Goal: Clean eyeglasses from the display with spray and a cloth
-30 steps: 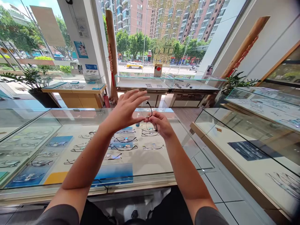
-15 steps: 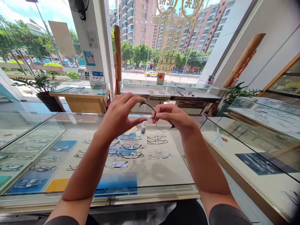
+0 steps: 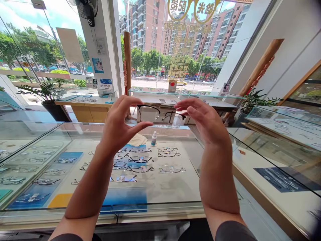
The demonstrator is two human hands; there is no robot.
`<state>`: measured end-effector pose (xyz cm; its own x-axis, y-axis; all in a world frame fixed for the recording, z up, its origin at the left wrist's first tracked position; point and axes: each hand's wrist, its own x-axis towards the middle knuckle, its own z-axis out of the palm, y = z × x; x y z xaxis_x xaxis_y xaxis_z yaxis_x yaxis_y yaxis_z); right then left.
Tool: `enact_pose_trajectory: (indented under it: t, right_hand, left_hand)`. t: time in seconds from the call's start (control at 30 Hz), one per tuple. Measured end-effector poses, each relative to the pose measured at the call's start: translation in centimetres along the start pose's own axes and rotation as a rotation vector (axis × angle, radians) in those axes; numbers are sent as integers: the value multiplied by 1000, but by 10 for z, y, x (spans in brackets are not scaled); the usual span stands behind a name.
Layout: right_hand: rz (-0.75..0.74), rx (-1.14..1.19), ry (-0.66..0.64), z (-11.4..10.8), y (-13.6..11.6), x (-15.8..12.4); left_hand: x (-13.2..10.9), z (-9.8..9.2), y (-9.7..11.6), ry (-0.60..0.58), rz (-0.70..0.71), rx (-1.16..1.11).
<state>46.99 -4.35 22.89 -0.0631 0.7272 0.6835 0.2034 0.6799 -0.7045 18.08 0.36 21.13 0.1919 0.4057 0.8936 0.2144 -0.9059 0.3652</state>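
Observation:
Half-rim eyeglasses (image 3: pixel 160 110) with a dark upper rim are up in front of me, lenses facing me, above the glass counter. My left hand (image 3: pixel 120 117) holds them at their left end, index finger at the upper corner and thumb stretched along the bottom. Beside the right end is my right hand (image 3: pixel 204 117), its fingers curved and apart; no grip on the frame shows there. Below stand a small white spray bottle (image 3: pixel 153 138) and a pale crumpled cloth (image 3: pixel 137 139).
Rows of eyeglasses (image 3: pixel 140 159) show in the glass display counter (image 3: pixel 175 201) below my arms. Another glass case (image 3: pixel 263 160) runs along the right. Further display counters (image 3: pixel 85 100), potted plants (image 3: pixel 47 95) and large windows stand beyond.
The eyeglasses have turned from a slant to nearly level, facing me. My right hand has let go of the middle of the frame and moved right, its fingers opening.

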Motion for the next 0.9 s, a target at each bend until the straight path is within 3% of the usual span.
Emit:
enact_pose_trajectory:
  t: [0.13, 0.27, 0.57, 0.9]
  right_hand:
    - [-165, -190, 188, 17, -2, -23]
    - [-273, -386, 294, 38, -5, -32]
    - [-276, -498, 390, 44, 6, -29]
    - [-221, -491, 392, 44, 23, -16]
  left_hand:
    - [-3, 2, 6, 181, -19, 49]
    - [-4, 5, 3, 258, -7, 64]
    - [-7, 15, -6, 232, -15, 86]
    - [-4, 22, -29, 205, -95, 3]
